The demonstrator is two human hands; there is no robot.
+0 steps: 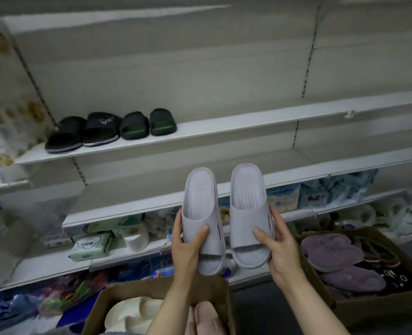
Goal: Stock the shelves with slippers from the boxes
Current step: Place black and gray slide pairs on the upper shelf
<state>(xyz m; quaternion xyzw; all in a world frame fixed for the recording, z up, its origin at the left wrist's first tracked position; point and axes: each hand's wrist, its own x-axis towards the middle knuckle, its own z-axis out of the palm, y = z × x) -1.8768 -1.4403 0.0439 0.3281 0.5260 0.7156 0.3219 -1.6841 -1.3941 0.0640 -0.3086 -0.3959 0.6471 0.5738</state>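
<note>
I hold a pair of pale grey slide slippers side by side in front of the shelves, heels pointing up. My left hand (188,245) grips the left slipper (201,213) by its strap and toe. My right hand (276,243) grips the right slipper (247,204) the same way. On the white shelf (224,128) above stand two pairs of dark slippers: black ones (84,131) at the left, dark ones with green insoles (149,123) beside them. A cardboard box (151,293) below my arms holds cream and pink slippers.
A second cardboard box (378,308) at the lower right holds purple fuzzy slippers (332,252). An empty white shelf (151,204) sits behind the held pair. Lower shelves carry tissue packs (91,245) and paper rolls. Most of the upper shelf right of the dark slippers is bare.
</note>
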